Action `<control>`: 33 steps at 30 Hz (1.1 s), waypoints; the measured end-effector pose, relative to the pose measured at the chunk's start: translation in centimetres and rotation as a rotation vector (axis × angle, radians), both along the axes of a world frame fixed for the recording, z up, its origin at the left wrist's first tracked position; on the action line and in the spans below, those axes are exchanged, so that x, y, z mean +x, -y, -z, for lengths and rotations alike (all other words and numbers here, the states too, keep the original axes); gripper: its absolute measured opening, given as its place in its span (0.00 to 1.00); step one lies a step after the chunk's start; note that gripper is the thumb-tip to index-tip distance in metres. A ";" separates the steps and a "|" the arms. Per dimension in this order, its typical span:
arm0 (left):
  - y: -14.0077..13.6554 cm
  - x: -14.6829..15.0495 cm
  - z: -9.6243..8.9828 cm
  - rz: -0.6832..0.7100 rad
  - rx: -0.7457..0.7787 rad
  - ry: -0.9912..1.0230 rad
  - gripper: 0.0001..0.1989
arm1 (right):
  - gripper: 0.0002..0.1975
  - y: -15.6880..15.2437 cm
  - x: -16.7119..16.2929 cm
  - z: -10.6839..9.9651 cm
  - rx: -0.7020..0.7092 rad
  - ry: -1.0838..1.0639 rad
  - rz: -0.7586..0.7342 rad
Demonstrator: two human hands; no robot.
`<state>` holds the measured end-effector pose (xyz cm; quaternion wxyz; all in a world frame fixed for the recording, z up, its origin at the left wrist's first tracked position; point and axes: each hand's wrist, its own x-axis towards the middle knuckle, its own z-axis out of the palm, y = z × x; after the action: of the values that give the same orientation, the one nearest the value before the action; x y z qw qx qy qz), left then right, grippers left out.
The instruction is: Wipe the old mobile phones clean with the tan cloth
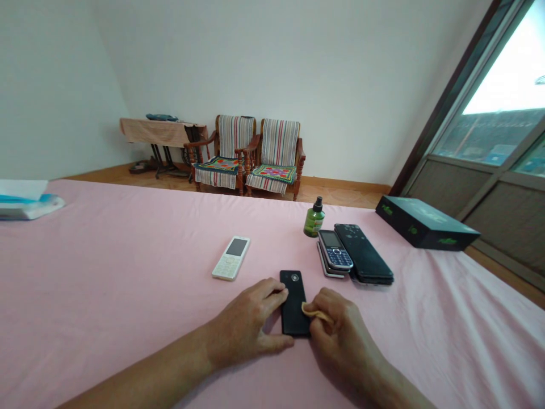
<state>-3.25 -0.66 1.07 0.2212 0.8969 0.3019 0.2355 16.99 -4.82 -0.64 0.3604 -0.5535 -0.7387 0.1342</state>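
Note:
A black mobile phone [294, 309] lies back side up on the pink cloth, its round camera lens near the far end. My left hand [251, 324] steadies it, fingertips on the left edge and thumb at the near edge. Pinched in my right hand [340, 329] is a small yellowish cloth [315, 312], pressed against the phone's right edge; most of this cloth is hidden in the fingers. A white keypad phone [232, 258] lies face up, beyond my left hand.
Stacked keypad phones [335, 250] sit beside a pile of larger black phones [364, 253]. Behind them stands a green spray bottle [314, 217]. A black box [426, 221] lies at the right, a white package [29, 205] at the far left. Two chairs [272, 153] stand beyond the pink-covered surface [128, 255].

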 end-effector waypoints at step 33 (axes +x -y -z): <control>0.3 0.4 -0.5 -0.155 0.089 -0.054 0.24 | 0.10 -1.1 -0.8 -2.1 -0.267 -0.789 -0.035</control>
<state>-2.85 -0.92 1.61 0.1538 0.8858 0.3657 0.2410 16.19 -3.75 1.47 0.5385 -0.4890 -0.5291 0.4369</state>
